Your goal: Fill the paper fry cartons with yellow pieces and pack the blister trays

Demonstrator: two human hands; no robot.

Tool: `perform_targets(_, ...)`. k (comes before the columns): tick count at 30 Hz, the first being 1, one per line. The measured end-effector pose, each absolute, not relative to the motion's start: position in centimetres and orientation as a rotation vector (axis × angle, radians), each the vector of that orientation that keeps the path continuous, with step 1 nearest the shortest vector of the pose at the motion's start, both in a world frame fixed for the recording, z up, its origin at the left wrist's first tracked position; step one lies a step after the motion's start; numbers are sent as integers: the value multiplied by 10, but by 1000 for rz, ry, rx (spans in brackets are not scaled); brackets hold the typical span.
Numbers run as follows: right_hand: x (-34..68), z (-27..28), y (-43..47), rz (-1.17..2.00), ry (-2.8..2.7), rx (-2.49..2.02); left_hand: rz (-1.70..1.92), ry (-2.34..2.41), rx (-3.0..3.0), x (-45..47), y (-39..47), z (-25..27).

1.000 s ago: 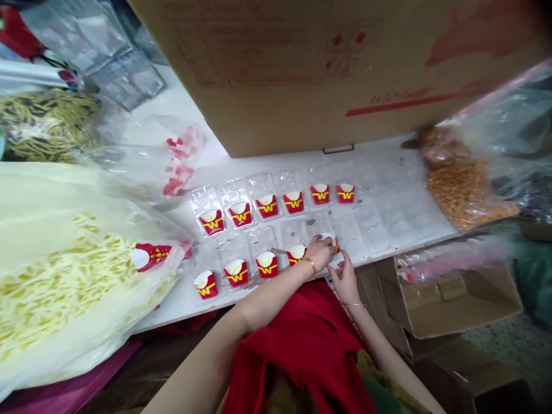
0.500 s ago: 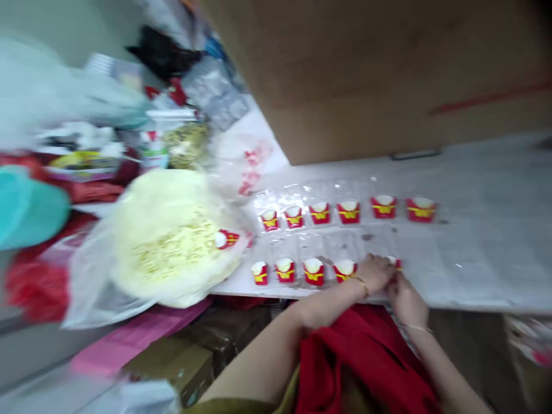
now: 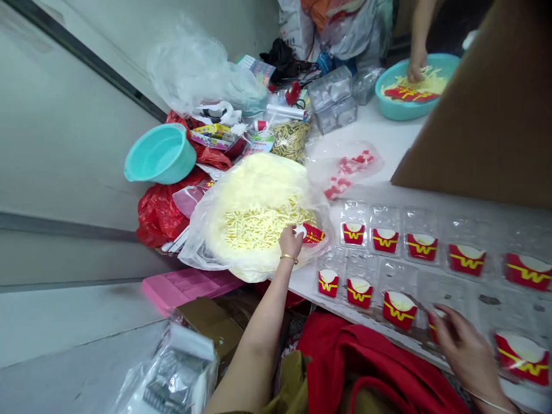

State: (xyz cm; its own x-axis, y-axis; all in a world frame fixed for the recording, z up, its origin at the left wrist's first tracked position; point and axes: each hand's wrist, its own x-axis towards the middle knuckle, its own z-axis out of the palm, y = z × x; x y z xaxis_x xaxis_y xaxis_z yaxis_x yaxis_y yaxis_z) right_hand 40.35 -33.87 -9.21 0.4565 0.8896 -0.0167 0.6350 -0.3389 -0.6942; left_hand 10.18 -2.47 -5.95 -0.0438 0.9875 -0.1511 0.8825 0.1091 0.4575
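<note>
My left hand [image 3: 291,241] reaches into a big clear plastic bag [image 3: 202,247] of pale yellow sticks like miniature fries [image 3: 254,224]. Its fingers close on the white end of a nested stack of red fry cartons [image 3: 314,234] lying at the bag's right side. Over the near row on the table, my right hand [image 3: 463,342] has bent fingers apart, close to a red carton [image 3: 432,329] that it partly hides. Several red cartons with a yellow zigzag, such as this one [image 3: 399,310], rest in clear plastic trays [image 3: 390,215] in two rows.
A large cardboard box [image 3: 487,126] rises behind the trays. Across the table another person's hand [image 3: 416,64] reaches into a turquoise basin [image 3: 390,109]. To the left are another turquoise basin [image 3: 159,152], red bags [image 3: 157,215] and a pink plastic piece [image 3: 185,287].
My left hand has left the near row and moved left to the carton stack in the bag. My hands have separated, and the view has swung left, bringing the other person's hand into sight.
</note>
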Motion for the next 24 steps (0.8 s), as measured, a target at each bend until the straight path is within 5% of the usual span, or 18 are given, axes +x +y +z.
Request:
perform_targets(6, 267, -46, -181, 834, -1646, -1554, 163, 1971, 1992, 87, -14, -81)
perform_targets(10, 219, -61, -120, 647, -1805, -1594, 309, 1701, 1966, 76, -26, -81)
perform_targets(15, 194, -95, -81, 399, -1998, -1653, 438, 1475, 1854, 52, -34, -84)
perform_targets(24, 188, -119, -59, 464, -1960, -1686, 703, 1490, 1666, 24, -21, -75)
